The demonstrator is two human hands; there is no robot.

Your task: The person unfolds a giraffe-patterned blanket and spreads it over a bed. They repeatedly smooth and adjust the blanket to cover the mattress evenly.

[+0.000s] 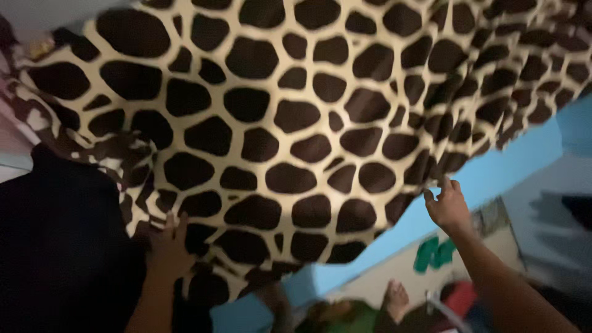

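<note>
In the head view, a blanket (296, 123) with a cream ground and dark brown giraffe-like patches is being held up and spread across most of the frame. Its lower edge is being gripped by the left hand (168, 246) near the bottom left, the fingers closed into the cloth beside a dark, shadowed area. The right hand (448, 206) is being raised to the blanket's right lower corner; its fingers are being kept loosely open and are touching the edge, though whether cloth is being pinched there cannot be told. A light blue wall (493, 172) is being shown behind the right hand. Below the blanket, at the bottom of the frame, blurred green, red and blue things (431, 302) are being seen, too smeared to be identified. A pinkish patch (12, 132) is being shown at the far left edge.
</note>
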